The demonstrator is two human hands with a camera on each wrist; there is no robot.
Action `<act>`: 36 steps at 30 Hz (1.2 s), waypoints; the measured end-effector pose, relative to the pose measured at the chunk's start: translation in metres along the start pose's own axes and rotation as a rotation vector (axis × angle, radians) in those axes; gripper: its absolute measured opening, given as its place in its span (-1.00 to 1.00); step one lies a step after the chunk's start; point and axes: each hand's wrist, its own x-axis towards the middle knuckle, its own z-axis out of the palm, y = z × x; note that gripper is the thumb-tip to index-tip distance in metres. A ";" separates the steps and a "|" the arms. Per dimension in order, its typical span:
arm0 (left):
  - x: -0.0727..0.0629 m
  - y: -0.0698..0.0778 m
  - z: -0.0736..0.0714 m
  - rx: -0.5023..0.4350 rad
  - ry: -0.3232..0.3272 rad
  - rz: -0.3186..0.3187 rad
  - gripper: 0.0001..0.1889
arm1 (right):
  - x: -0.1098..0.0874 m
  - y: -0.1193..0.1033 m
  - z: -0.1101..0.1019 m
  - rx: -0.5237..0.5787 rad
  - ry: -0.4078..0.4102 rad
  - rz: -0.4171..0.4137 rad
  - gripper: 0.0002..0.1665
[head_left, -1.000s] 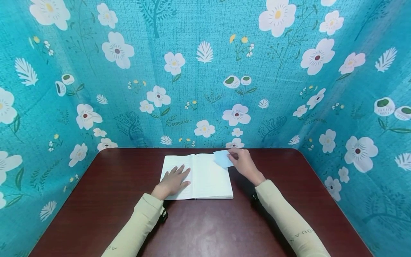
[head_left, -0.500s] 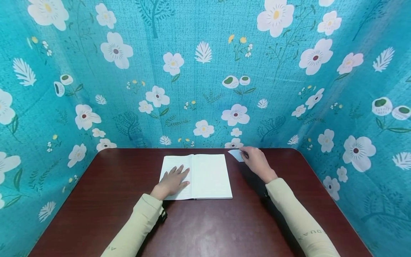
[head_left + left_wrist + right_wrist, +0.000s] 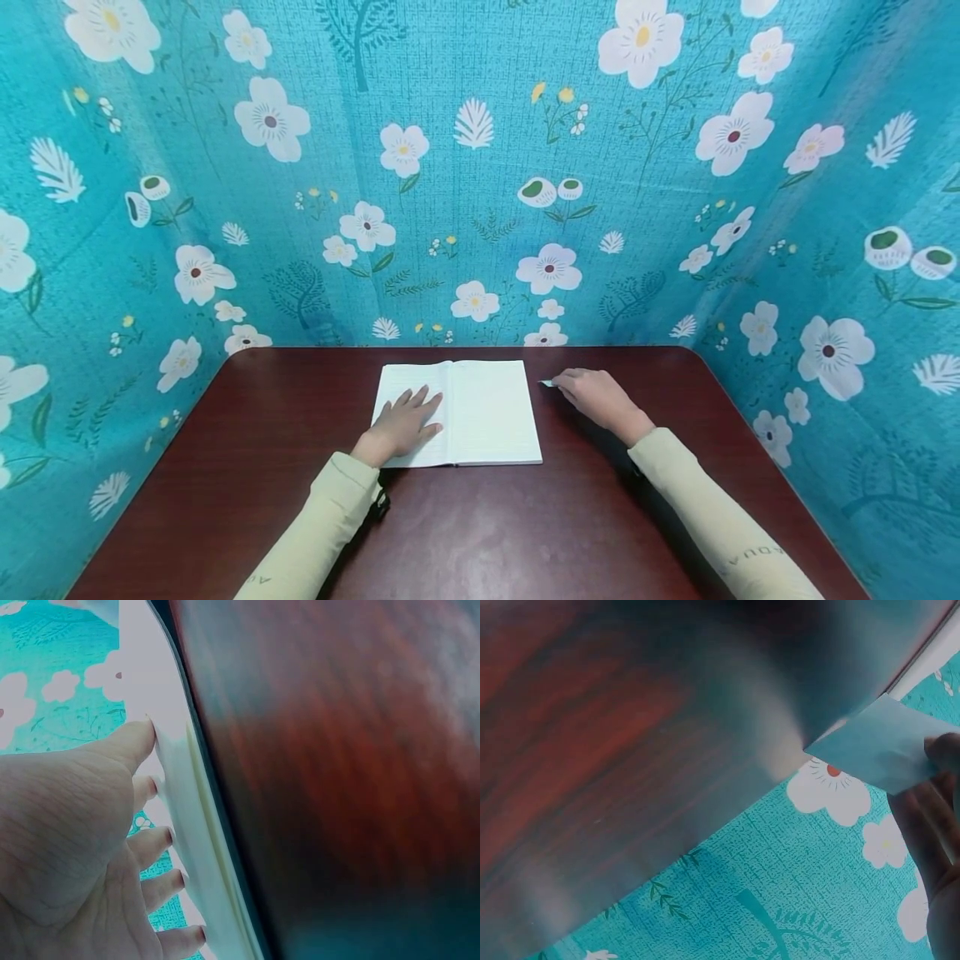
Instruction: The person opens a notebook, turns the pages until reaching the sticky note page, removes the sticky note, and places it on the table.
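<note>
An open notebook (image 3: 491, 408) with white lined pages lies on the table. My left hand (image 3: 406, 423) rests on its left page, fingers spread and straight; the left wrist view shows the fingertips (image 3: 171, 889) touching the paper. To the right of the notebook, my right hand (image 3: 600, 396) pinches a small light-blue sheet of paper (image 3: 877, 746) between thumb and fingers. In the head view only a thin corner of that sheet sticks out past the fingertips, the rest being hidden by the hand.
The dark reddish-brown table (image 3: 480, 533) has rounded far corners. Behind and beside it hangs a teal flowered curtain (image 3: 480, 225). Dark bands sit under both sleeves (image 3: 330, 517) at the wrists.
My right hand has drawn the light-blue sheet rightward off the right page, then lowered it beside the notebook, turning it nearly edge-on. My left hand has stayed on the left page.
</note>
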 end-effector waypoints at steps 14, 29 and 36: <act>0.006 -0.004 0.001 0.013 -0.024 -0.028 -0.35 | -0.005 -0.010 0.004 0.068 -0.196 -0.020 -0.76; 0.007 -0.005 0.002 0.027 -0.018 -0.025 -0.36 | -0.006 -0.012 0.005 0.101 -0.244 0.009 -0.75; 0.006 -0.005 0.000 0.027 -0.021 -0.014 -0.36 | -0.005 -0.010 0.002 0.122 -0.266 0.010 -0.81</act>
